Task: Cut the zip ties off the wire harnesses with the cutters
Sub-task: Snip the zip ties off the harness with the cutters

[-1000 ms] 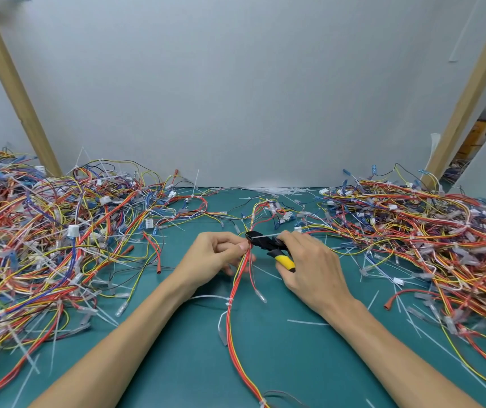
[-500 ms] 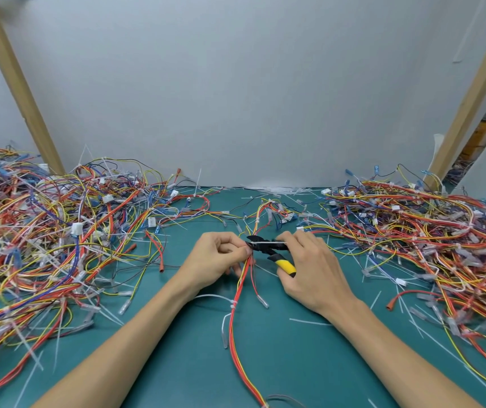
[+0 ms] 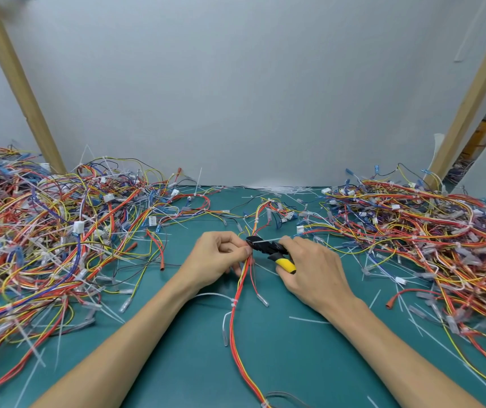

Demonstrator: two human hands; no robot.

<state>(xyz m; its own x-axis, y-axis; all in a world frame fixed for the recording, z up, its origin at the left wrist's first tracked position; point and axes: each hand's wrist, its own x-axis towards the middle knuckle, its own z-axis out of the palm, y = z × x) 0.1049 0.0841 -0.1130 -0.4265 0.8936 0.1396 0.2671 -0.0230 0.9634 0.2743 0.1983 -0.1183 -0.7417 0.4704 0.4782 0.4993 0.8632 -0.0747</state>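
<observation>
Left hand [image 3: 216,257] pinches a red-and-yellow wire harness [image 3: 240,293]; right hand [image 3: 312,270] grips yellow-handled cutters [image 3: 268,249], blades at a white zip tie [image 3: 269,240].

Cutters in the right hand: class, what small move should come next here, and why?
Probably squeeze the handles to snip. The right hand holds the cutters with their black tip at the wire bundle, right where the left hand pinches it, and a white zip tie lies along the tip. Whether it sits between the blades is unclear.
</observation>
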